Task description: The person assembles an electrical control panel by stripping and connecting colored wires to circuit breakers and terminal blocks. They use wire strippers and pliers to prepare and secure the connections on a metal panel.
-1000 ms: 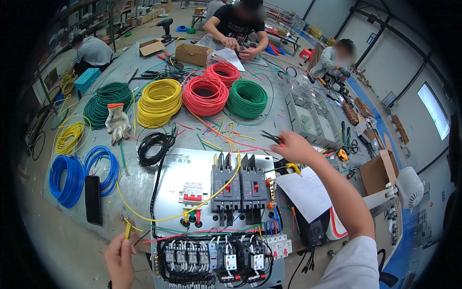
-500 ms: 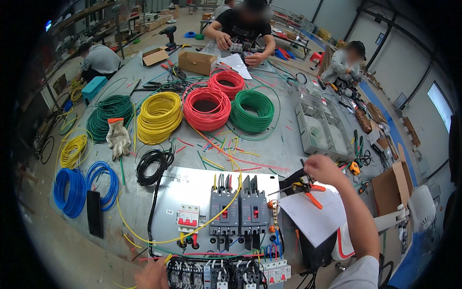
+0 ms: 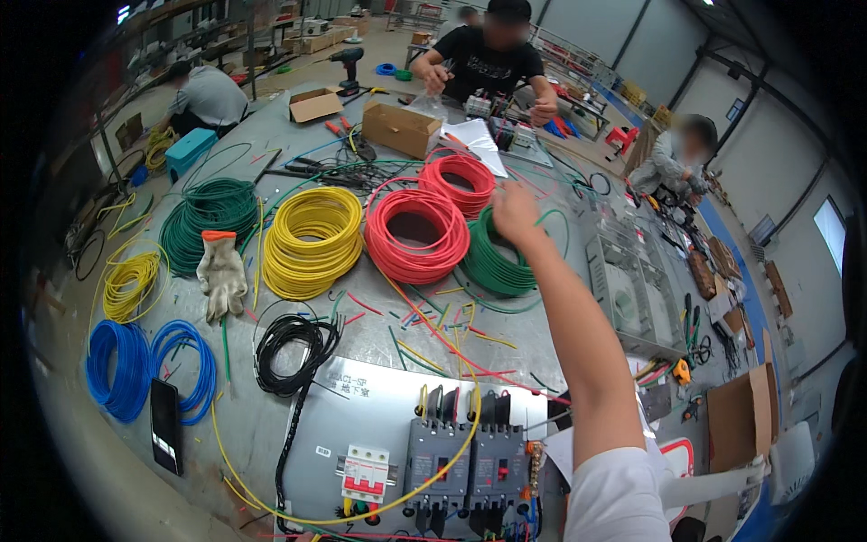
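Note:
My right hand (image 3: 515, 213) reaches far forward over the back rim of the green wire coil (image 3: 498, 271), beside the smaller red wire coil (image 3: 459, 184). Its fingers bend downward; their tips are hidden, so any grip on the wire does not show. A larger red wire coil (image 3: 415, 255) lies just left of it. Near me stands a metal mounting plate (image 3: 316, 411) carrying two grey circuit breakers (image 3: 440, 462) and a small white breaker with red switches (image 3: 366, 471). A yellow wire (image 3: 411, 492) loops across these. My left hand is out of the picture.
Yellow (image 3: 312, 244), dark green (image 3: 209, 221), blue (image 3: 117, 370) and black (image 3: 293, 352) wire coils lie leftward, near a work glove (image 3: 222, 275) and a phone (image 3: 166, 425). Rightward is a divided plastic box (image 3: 632, 289). Wire scraps litter the table. A co-worker (image 3: 492, 63) works opposite.
My right hand has gone from the orange-handled pliers forward and left to the green coil. The left hand has dropped out of view at the bottom. The whole view has shifted.

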A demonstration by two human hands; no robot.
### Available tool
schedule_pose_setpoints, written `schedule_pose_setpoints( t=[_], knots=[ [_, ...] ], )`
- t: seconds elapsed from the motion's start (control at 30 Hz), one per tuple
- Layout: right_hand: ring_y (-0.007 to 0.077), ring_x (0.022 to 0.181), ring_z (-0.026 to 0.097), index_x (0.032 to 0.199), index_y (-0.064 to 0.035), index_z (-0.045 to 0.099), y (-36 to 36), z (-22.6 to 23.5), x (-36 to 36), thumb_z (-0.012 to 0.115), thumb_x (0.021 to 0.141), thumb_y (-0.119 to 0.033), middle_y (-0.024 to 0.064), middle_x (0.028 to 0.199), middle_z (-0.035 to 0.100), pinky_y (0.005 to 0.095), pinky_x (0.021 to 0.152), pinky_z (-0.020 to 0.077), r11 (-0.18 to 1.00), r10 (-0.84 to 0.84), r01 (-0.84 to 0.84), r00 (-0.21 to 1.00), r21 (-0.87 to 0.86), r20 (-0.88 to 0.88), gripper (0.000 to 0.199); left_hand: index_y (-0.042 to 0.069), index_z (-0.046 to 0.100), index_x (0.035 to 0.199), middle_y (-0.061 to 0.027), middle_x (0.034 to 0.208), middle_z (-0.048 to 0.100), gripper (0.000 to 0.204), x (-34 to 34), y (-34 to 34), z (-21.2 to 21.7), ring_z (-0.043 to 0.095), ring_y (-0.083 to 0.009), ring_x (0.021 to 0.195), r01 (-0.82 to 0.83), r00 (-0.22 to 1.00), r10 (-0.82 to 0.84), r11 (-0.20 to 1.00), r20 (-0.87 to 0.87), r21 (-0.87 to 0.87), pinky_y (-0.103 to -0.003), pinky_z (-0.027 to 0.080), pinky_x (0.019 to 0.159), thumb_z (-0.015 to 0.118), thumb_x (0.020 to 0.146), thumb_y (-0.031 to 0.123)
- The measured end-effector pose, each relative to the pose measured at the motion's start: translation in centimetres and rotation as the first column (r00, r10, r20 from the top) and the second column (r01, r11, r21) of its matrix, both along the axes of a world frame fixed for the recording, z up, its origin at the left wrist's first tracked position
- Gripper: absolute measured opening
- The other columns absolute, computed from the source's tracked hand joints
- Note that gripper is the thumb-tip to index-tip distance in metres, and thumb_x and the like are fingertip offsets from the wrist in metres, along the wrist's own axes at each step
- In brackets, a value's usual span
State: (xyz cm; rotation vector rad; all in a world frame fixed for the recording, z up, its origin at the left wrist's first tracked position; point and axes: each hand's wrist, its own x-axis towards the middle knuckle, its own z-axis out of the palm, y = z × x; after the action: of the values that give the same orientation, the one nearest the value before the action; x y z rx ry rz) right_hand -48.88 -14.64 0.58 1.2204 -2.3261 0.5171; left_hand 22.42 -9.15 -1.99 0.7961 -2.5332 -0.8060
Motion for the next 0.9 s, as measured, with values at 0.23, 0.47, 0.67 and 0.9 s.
schedule_pose_setpoints(
  t=[0.23, 0.47, 0.67, 0.9],
  knots=[
    [0.0444, 0.121, 0.062, 0.115, -0.0006, 0.071, -4.3, -2.9, -6.5, 0.059, 0.095, -0.025, 0.0295, 0.126, 0.066, 0.0524, 0.103, 0.0496, 0.988, -0.042, 0.006, 0.973, 0.156, 0.229, 0.034, 0.003, 0.065, 0.131, -0.0229, 0.099, 0.068, 0.029, 0.4, 0.3, 0.5, 0.063, -0.0432, 0.085, -0.060, 0.998, 0.057, 0.983, 0.023, 0.176, -0.052, 0.050, 0.074, 0.054, 0.104, 0.010],
    [0.0436, 0.127, 0.061, 0.126, -0.0030, 0.071, -6.8, -4.3, -7.7, 0.051, 0.090, -0.029, 0.0293, 0.134, 0.064, 0.0473, 0.110, 0.0467, 0.898, -0.270, 0.096, 0.891, 0.429, 0.366, 0.049, 0.003, 0.064, 0.134, -0.0240, 0.099, 0.067, 0.032, 2.3, 0.6, -0.5, 0.062, -0.0440, 0.082, -0.078, 0.978, 0.032, 0.972, 0.208, 0.220, -0.050, 0.049, 0.071, 0.052, 0.105, 0.012],
    [0.0418, 0.120, 0.063, 0.118, -0.0027, 0.074, -4.8, -2.9, -5.0, 0.055, 0.092, -0.024, 0.0223, 0.131, 0.067, 0.0484, 0.106, 0.0487, 0.931, -0.160, 0.146, 0.987, 0.334, 0.012, 0.039, 0.003, 0.063, 0.134, -0.0244, 0.100, 0.067, 0.032, 1.4, -0.2, 0.0, 0.063, -0.0433, 0.084, -0.053, 0.993, 0.024, 0.964, 0.114, 0.261, -0.051, 0.050, 0.072, 0.052, 0.104, 0.011],
    [0.0438, 0.102, 0.066, 0.116, -0.0078, 0.060, -3.4, 3.6, 3.4, 0.056, 0.088, -0.001, 0.0193, 0.114, 0.066, 0.0527, 0.086, 0.0543, 0.968, 0.163, -0.130, 0.976, 0.216, -0.144, 0.029, 0.001, 0.062, 0.134, -0.0244, 0.104, 0.068, 0.034, 0.9, -0.8, 0.4, 0.065, -0.0434, 0.092, 0.023, 0.998, -0.034, 0.975, 0.045, 0.222, -0.050, 0.053, 0.077, 0.054, 0.101, 0.004]
  ],
)
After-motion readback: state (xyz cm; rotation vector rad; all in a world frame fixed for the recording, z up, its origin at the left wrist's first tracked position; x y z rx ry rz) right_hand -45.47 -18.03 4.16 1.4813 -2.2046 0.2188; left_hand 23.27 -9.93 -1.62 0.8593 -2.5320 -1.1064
